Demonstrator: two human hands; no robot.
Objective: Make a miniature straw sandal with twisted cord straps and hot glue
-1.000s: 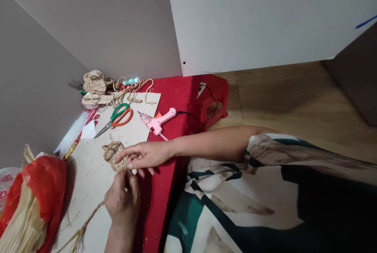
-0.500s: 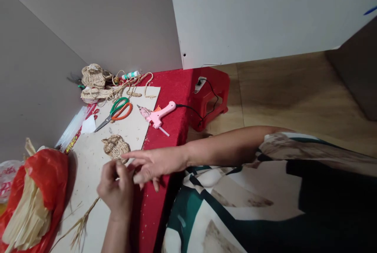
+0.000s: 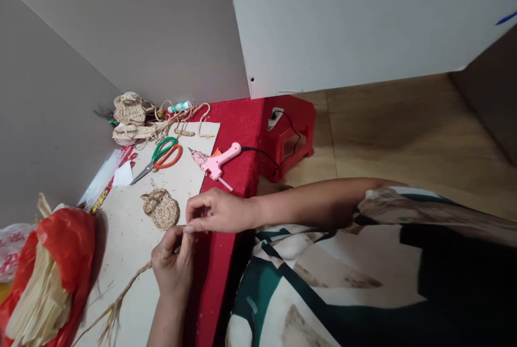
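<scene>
My left hand (image 3: 173, 258) is closed in a pinch on a twisted corn husk strand (image 3: 135, 278), whose loose, frayed end trails over the pale board (image 3: 117, 239). My right hand (image 3: 216, 211) has curled fingers, and its thumb tip meets the left fingertips. Whatever lies between the two hands is too small to make out. Just beyond them rests a small coiled piece of braided husk (image 3: 163, 209) with a loop at one end. Scissors (image 3: 155, 159) with one green and one orange handle lie on the board, blades apart from both hands.
A pink glue gun (image 3: 216, 161) lies across the board's edge and red cloth (image 3: 238, 120), its black cord running to a socket on a red stool (image 3: 301, 115). Braided cord bundles (image 3: 131, 109) and a glue stick tube (image 3: 180, 106) sit by the wall. A red bag (image 3: 75, 234) holds pale husks (image 3: 40, 298).
My right hand has gone from spread fingers to curled ones. My left hand has moved slightly right and opened its wrist angle, pulling the strand with it. The coiled piece is now uncovered.
</scene>
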